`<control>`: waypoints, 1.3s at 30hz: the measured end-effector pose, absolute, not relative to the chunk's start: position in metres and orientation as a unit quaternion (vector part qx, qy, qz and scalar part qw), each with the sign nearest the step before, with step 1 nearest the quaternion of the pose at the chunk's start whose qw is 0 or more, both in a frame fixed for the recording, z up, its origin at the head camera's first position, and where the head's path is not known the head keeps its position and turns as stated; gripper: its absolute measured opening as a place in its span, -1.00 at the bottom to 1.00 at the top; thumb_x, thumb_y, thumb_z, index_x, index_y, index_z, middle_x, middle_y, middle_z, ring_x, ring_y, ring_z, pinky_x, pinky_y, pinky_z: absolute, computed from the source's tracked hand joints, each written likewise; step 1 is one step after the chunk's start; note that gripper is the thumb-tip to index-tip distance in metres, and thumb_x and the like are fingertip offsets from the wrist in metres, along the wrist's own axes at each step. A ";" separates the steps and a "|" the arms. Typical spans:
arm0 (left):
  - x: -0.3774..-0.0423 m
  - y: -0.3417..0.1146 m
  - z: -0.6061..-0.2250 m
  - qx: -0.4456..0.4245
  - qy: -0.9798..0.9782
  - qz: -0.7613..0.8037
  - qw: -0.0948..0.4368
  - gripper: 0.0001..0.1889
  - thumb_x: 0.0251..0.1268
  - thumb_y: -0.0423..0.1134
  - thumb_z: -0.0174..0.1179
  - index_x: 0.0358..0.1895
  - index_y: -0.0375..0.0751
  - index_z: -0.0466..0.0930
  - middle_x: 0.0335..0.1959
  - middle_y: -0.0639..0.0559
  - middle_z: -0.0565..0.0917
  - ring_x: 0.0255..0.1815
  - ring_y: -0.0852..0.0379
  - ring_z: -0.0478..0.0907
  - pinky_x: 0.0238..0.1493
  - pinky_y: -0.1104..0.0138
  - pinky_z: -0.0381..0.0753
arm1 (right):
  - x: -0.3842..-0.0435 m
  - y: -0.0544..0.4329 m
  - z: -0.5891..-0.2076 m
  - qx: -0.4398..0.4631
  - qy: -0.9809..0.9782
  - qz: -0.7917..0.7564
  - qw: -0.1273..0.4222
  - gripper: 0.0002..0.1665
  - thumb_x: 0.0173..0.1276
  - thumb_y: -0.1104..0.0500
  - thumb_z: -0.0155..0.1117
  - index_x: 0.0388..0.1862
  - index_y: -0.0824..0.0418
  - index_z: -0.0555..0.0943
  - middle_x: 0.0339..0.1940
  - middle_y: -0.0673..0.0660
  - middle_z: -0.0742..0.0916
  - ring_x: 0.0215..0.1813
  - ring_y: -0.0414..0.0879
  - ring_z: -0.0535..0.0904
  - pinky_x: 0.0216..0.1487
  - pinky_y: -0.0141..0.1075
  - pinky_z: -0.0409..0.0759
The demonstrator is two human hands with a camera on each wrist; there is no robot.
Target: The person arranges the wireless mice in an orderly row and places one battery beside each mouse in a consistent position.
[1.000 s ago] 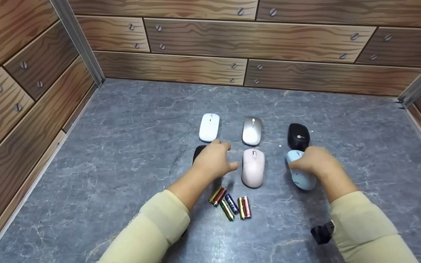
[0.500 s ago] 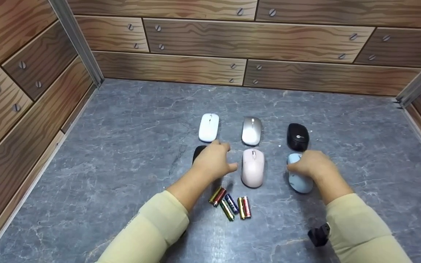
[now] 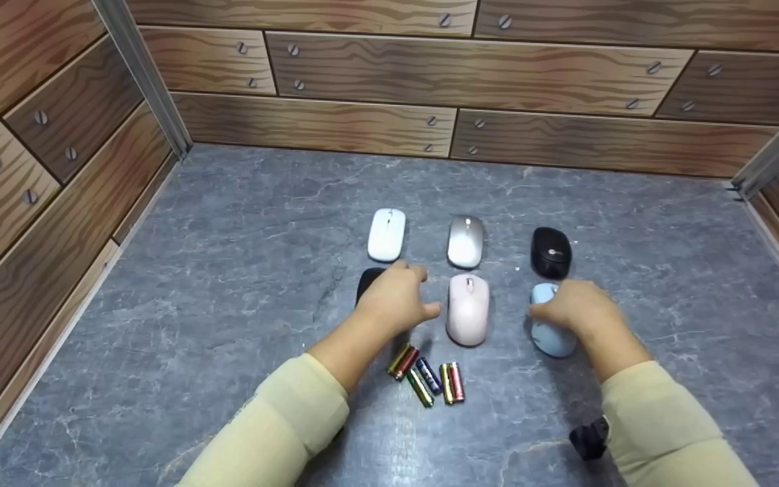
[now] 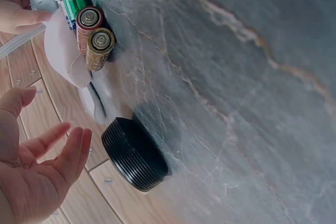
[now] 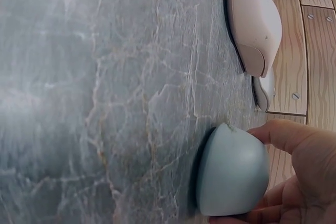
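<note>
My right hand (image 3: 580, 308) holds a light blue computer mouse (image 3: 553, 338) by its sides, thumb on the left. In the right wrist view, the thumb and fingers lie on opposite sides of the blue mouse (image 5: 233, 174), which sits at the tabletop. My left hand (image 3: 393, 297) hovers over a black mouse (image 3: 367, 279), largely covering it in the head view. Its fingers are loosely spread in the left wrist view, apart from the black mouse (image 4: 135, 156) with ribbed sides. A pale pink mouse (image 3: 468, 311) lies between the hands.
Behind lie a white mouse (image 3: 387, 235), a silver mouse (image 3: 465, 242) and another black mouse (image 3: 551, 252), the last just beyond the blue one. Several batteries (image 3: 428, 376) are grouped in front of the pink mouse. Wood-patterned walls (image 3: 362, 67) border the grey marbled tabletop (image 3: 227, 270).
My right hand has drawn the blue mouse slightly toward me and turned it straighter, away from the black mouse behind. My left hand has stayed in place.
</note>
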State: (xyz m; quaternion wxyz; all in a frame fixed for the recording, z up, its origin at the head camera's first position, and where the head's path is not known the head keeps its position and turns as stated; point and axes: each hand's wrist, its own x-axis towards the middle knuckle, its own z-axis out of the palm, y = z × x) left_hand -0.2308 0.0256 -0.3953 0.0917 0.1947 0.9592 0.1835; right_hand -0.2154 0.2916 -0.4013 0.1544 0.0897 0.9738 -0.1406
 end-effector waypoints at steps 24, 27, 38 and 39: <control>-0.229 0.013 -0.386 0.188 0.958 0.198 0.085 -0.42 0.06 0.08 0.23 0.11 -0.20 0.47 -0.01 -0.13 0.49 -0.03 -0.03 0.51 0.02 0.19 0.49 | -0.204 0.276 -0.371 0.043 0.990 -0.057 0.121 0.01 0.10 -0.37 0.13 0.24 0.40 0.31 0.10 0.49 0.48 0.01 0.44 0.41 -0.19 0.25 0.42; -0.227 0.010 -0.386 0.189 0.957 0.205 0.085 -0.43 0.05 0.06 0.24 0.09 -0.22 0.47 -0.03 -0.14 0.49 -0.05 -0.04 0.51 0.01 0.18 0.50 | -0.201 0.268 -0.366 0.019 0.991 -0.063 0.120 0.01 0.09 -0.33 0.18 0.26 0.40 0.29 0.12 0.48 0.47 0.04 0.43 0.40 -0.13 0.25 0.41; -0.222 0.003 -0.386 0.188 0.955 0.210 0.087 -0.43 0.04 0.06 0.25 0.08 -0.21 0.47 0.00 -0.14 0.48 -0.04 -0.05 0.51 0.00 0.16 0.50 | -0.192 0.234 -0.372 -0.132 0.979 -0.138 0.068 -0.41 0.04 -0.09 0.35 -0.06 0.29 0.54 -0.54 0.03 0.58 -0.51 -0.12 0.45 -0.49 -0.20 0.43; -0.222 0.003 -0.386 0.190 0.955 0.209 0.086 -0.43 0.04 0.06 0.25 0.08 -0.21 0.47 -0.02 -0.14 0.49 -0.05 -0.04 0.52 0.00 0.17 0.50 | -0.191 0.231 -0.373 -0.138 0.978 -0.144 0.070 -0.42 0.04 -0.08 0.35 -0.06 0.28 0.54 -0.54 0.03 0.58 -0.50 -0.13 0.44 -0.50 -0.22 0.41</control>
